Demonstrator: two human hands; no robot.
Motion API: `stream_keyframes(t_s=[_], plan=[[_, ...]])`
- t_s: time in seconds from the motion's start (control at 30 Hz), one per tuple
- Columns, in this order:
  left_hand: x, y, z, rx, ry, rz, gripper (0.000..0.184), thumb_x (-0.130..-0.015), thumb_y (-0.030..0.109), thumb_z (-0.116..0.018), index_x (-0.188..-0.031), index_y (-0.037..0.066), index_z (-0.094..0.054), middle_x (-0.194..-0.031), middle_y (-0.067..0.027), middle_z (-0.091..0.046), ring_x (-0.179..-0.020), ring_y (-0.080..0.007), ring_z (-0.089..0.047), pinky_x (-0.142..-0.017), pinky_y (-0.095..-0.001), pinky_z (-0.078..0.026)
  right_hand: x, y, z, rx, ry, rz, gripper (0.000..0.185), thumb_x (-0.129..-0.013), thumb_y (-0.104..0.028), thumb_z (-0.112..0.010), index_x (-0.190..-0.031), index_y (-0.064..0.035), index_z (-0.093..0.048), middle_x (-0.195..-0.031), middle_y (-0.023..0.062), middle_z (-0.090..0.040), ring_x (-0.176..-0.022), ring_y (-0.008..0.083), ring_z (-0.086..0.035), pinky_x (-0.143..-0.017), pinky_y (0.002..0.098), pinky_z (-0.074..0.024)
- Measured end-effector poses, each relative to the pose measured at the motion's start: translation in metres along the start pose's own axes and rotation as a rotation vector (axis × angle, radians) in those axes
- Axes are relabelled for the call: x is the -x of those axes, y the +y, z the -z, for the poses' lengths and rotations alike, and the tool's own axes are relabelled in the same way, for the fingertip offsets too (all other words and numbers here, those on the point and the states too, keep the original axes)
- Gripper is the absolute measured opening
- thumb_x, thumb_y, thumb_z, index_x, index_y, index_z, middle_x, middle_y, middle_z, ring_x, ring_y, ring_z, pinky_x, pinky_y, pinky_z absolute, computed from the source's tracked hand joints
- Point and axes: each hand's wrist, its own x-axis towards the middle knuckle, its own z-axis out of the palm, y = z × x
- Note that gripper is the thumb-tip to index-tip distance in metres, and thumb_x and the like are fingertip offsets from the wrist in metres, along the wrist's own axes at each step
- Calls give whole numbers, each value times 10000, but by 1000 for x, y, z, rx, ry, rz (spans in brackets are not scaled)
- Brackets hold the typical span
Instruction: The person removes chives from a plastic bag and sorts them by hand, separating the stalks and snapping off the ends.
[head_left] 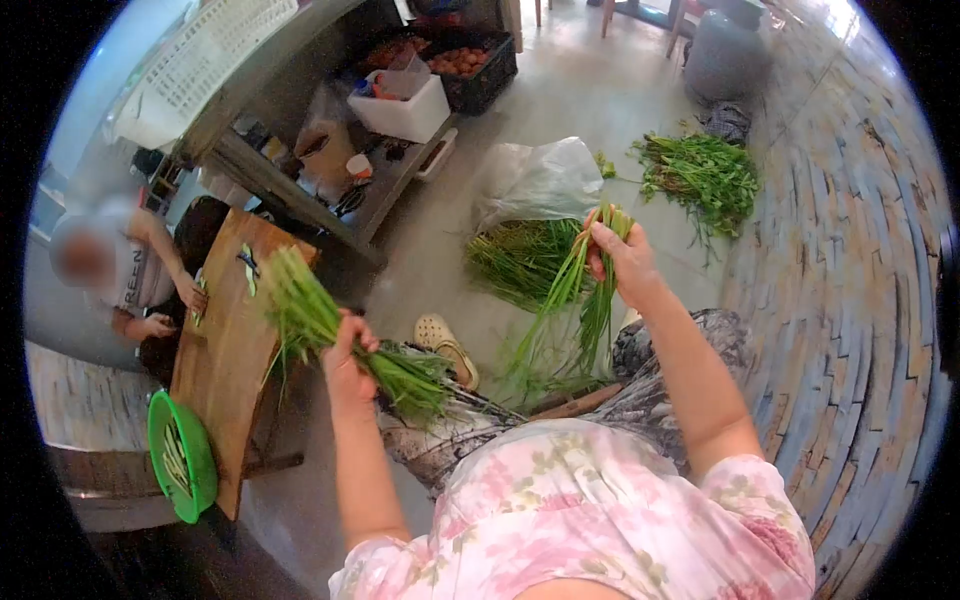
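Thick bundle of long, thin green stalks (300, 300) well left of the translucent white plastic bag (540, 180); left hand (350, 362) wrapped round its middle, probably to keep the lengths together; smaller bunch of slender green stems (597, 320) on the bag's near side; right hand (622, 262) gripping its upper ends, so the rest hangs free; dark-green grassy heap (515, 265) at the bag's near edge, likely for easy reach; leafy green herb pile (700, 180) right of the bag.

pale top (560, 490), pink blooms | short sleeves (748, 485) | grey-black patterned trousers (475, 417) | cream holed clog (443, 342) | hands (350, 362) bare
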Motion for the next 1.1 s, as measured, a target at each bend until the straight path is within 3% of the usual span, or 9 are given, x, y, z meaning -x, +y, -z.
stream_keyframes(t_s=[0.17, 0.27, 0.33, 0.43, 0.53, 0.7, 0.83, 0.93, 1.1], plan=[[25, -26, -86, -187, -251, 71, 337, -757, 53, -623, -1087, 56, -551, -1067, -72, -605, -870, -129, -569, -665, -249, -432, 4, 0, -36, 198, -228, -58, 70, -880, -104, -495, -928, -56, -479, -699, 6, -503, -493, 60, -417, -431, 211, -338], [30, -60, -107, -262, -430, 186, 391, -748, 115, -655, -1123, 64, -557, -1039, -35, -606, -935, -140, -548, -779, -268, -421, 8, 2, -53, 279, -307, -116, 66, -868, -73, -500, -925, -55, -471, -706, -4, -498, -504, 50, -412, -442, 207, -339], [34, -72, -115, -417, -445, 301, 397, -734, 129, -663, -1114, 75, -559, -1039, -51, -601, -944, -151, -540, -831, -276, -410, 11, -5, -63, 365, -297, -90, 124, -831, -60, -531, -940, -32, -480, -733, 0, -516, -649, 63, -436, -569, 228, -390], [35, -73, -123, -517, -472, 109, 333, -739, 152, -668, -1049, 65, -586, -965, -23, -610, -883, -133, -545, -793, -261, -419, 13, -4, -62, 478, -295, -41, 163, -795, -61, -570, -929, -9, -494, -747, 14, -532, -697, 85, -451, -627, 250, -408], [28, -77, -114, -492, -523, 139, 298, -749, 186, -672, -999, 46, -590, -898, -10, -611, -812, -133, -542, -742, -271, -428, 12, 6, -58, 521, -327, -13, 215, -777, -60, -586, -973, -6, -515, -758, 10, -530, -692, 72, -451, -616, 238, -401], [19, -88, -99, -439, -234, 222, 301, -709, 185, -724, -944, 51, -592, -840, -16, -593, -729, -136, -524, -665, -280, -416, 16, 5, -51, 563, -451, -121, 362, -766, -50, -589, -1122, -16, -532, -762, -20, -536, -662, 21, -449, -566, 187, -372], [5, -85, -74, -391, -106, 237, 264, -709, 118, -718, -930, 47, -592, -793, -20, -593, -716, -143, -526, -659, -287, -417, 32, -21, -39, 547, -567, -336, 333, -755, -70, -592, -1077, 13, -570, -661, -37, -515, -550, 42, -442, -510, 201, -364], [8, -91, -52, -375, -134, 231, 237, -733, 94, -692, -940, 34, -595, -812, -24, -608, -762, -143, -547, -670, -279, -426, 35, -27, -28, 496, -512, -387, 255, -765, -112, -587, -992, 3, -606, -702, -28, -519, -632, 60, -441, -558, 231, -382], [33, -109, -40, -281, -138, 327, 307, -730, 72, -700, -1018, 55, -594, -892, -5, -607, -799, -136, -550, -698, -279, -427, 19, 12, -38, 92, -187, -291, 95, -795, -79, -559, -867, -21, -538, -591, -29, -436, -512, 84, -444, -451, 244, -379]])
